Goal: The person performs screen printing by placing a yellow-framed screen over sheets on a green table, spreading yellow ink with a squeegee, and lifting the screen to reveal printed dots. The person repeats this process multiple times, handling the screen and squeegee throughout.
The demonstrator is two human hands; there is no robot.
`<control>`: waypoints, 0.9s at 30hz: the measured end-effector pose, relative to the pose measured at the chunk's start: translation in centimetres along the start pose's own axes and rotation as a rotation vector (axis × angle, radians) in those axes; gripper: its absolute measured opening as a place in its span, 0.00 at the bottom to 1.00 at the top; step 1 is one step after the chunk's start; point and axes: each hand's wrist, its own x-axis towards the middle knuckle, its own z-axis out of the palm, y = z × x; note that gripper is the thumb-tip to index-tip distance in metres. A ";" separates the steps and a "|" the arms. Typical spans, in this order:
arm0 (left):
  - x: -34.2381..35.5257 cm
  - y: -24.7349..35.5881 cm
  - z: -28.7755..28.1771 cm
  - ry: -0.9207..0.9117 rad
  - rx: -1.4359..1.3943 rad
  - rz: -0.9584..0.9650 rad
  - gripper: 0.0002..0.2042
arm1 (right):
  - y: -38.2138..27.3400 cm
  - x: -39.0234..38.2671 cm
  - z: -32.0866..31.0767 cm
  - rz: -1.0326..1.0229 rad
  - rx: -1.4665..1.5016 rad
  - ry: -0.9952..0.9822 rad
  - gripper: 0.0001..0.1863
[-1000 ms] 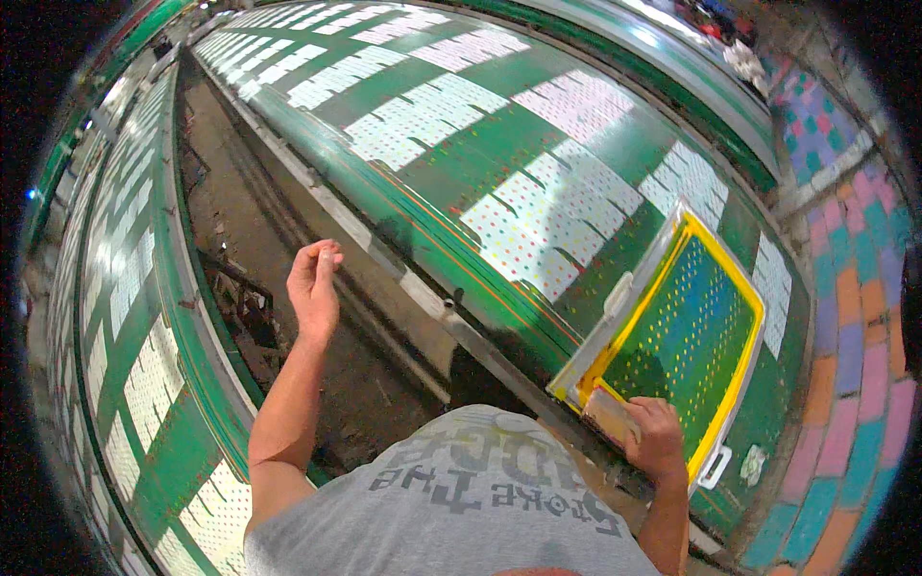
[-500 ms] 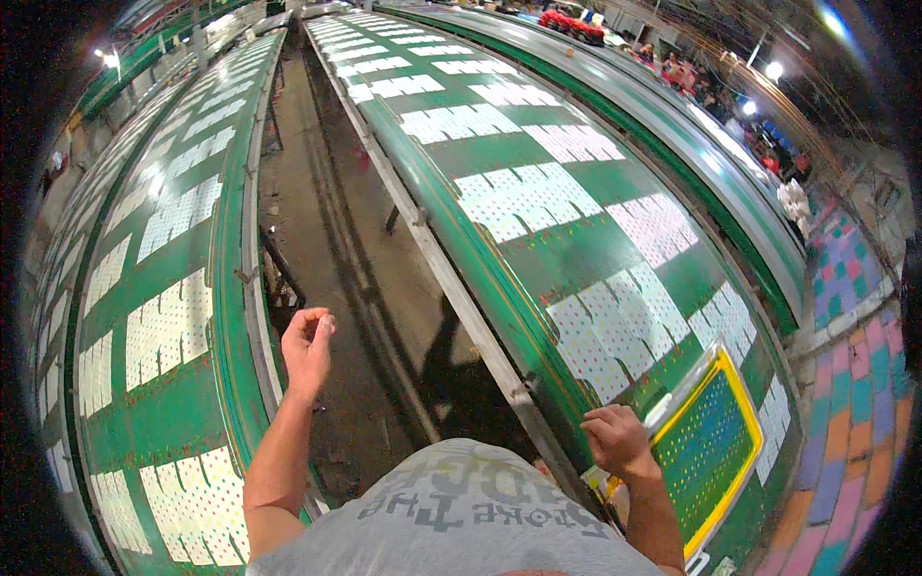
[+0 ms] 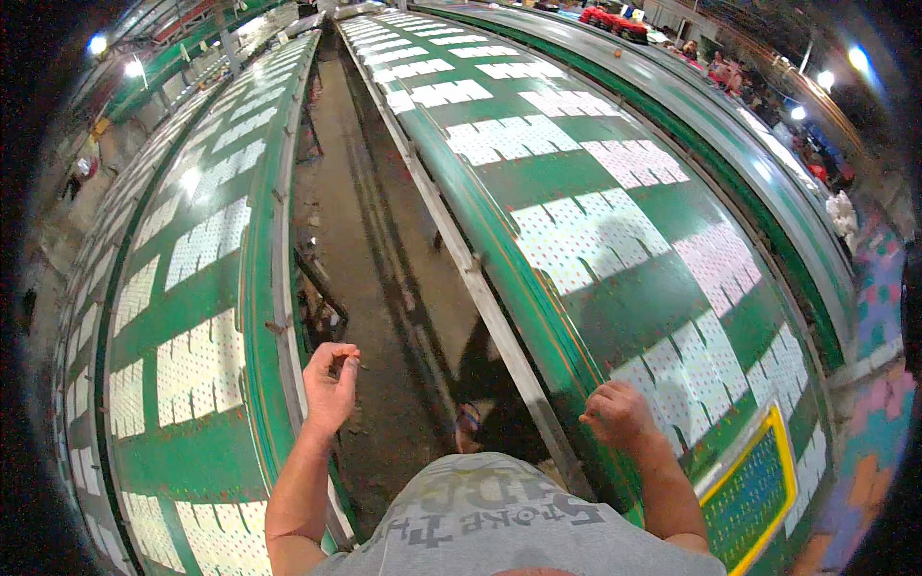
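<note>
My left hand [image 3: 328,386] hangs over the aisle beside the left table's edge, its fingers curled toward the thumb and nothing visible in them. Above the near edge of the right-hand green table [image 3: 576,331], my right hand [image 3: 618,415] is loosely closed, with no object showing. Just beyond it lie white dotted cut pieces [image 3: 680,379], flat on the surface. A printing screen with a yellow-edged frame [image 3: 787,461] and a dotted mesh rests on that table, right of my right hand and apart from it.
Another long green table [image 3: 182,464] with rows of white dotted pieces [image 3: 202,370] runs along the left. Between the tables is a narrow brown aisle [image 3: 370,221], where one foot [image 3: 467,427] shows. Farther right stand another long table [image 3: 711,144] and colourful paving [image 3: 869,470].
I have moved forward along the aisle; the tables and the screen have slid down in view. My right hand has come away from the screen's frame. A foot now shows ahead of me.
</note>
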 end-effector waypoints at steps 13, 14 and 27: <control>15.3 -7.0 -2.3 0.035 0.219 -0.134 0.05 | 9.7 30.9 7.0 -0.283 0.107 0.111 0.12; 16.6 -7.9 -2.9 0.058 0.182 -0.163 0.05 | 9.6 33.0 7.7 -0.299 0.150 0.141 0.12; 45.4 -21.5 -1.2 -0.064 -0.041 -0.068 0.05 | 9.3 54.9 14.3 -0.182 0.161 0.101 0.08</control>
